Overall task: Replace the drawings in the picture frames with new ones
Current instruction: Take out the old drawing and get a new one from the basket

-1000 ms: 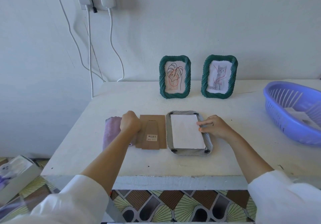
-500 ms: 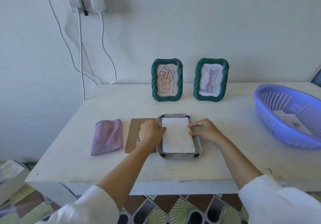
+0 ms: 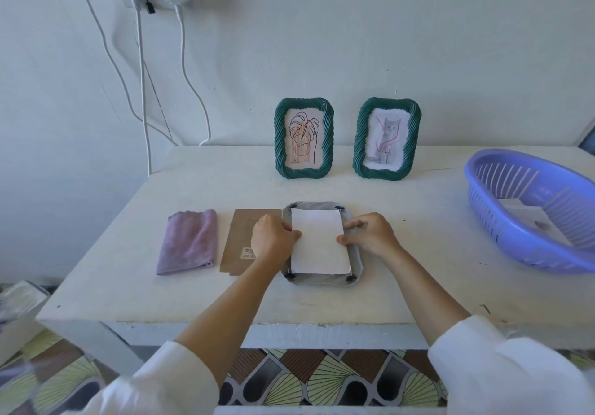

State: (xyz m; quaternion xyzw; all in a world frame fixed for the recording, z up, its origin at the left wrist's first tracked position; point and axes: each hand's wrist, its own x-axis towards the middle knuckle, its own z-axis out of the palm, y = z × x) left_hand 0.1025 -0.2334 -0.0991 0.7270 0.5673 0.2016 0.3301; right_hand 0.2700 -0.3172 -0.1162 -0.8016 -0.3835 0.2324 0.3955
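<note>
Bare counter (image 3: 418,247) right of fingers (image 3: 346,237); cardboard backing (image 3: 236,237) and cloth (image 3: 190,241) crowd left, basket (image 3: 502,221) far right.

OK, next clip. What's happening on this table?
A person is swapping drawings in picture frames. One frame lies face down in front of them with its brown cardboard backing set off to the left beside a folded purple cloth. Both hands are on a white sheet lying in the open frame: the left hand at its left edge, the right hand at its right edge. Two green frames, a leaf drawing and a cat drawing, stand at the wall. A blue basket on the right holds more paper.
</note>
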